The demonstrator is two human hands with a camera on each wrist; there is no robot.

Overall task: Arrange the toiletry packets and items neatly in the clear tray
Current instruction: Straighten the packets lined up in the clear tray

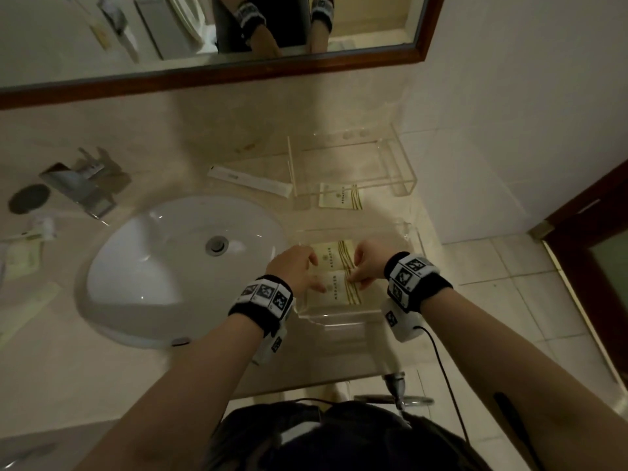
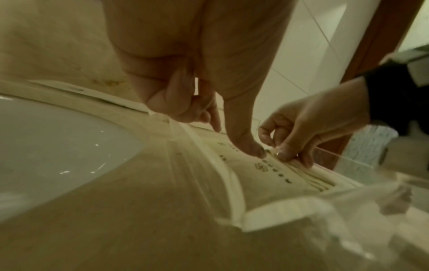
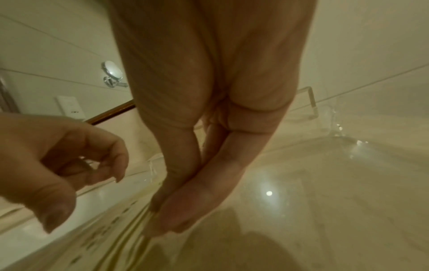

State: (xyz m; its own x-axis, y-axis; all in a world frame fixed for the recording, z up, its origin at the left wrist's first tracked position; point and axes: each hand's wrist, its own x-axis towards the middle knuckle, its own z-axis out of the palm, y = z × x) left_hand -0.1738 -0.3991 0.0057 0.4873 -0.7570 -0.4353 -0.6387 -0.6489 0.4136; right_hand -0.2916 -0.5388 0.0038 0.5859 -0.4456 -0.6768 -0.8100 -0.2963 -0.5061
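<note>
A clear tray (image 1: 343,321) sits on the counter right of the sink and holds two cream packets with gold stripes. My left hand (image 1: 299,266) reaches in from the left. Its thumb (image 2: 253,148) presses on the near packet (image 1: 339,294), and its other fingers are loosely curled. My right hand (image 1: 365,263) pinches that packet's striped edge (image 3: 104,238) between thumb and fingers (image 3: 167,216). The far packet (image 1: 331,254) lies flat just beyond, partly hidden by both hands. A third matching packet (image 1: 341,197) lies on the counter behind the tray.
A white sink (image 1: 183,266) and a chrome faucet (image 1: 81,188) are to the left. A long thin wrapper (image 1: 251,181) lies behind the sink. A second clear acrylic rack (image 1: 350,164) stands at the wall. More packets (image 1: 27,256) lie at the far left.
</note>
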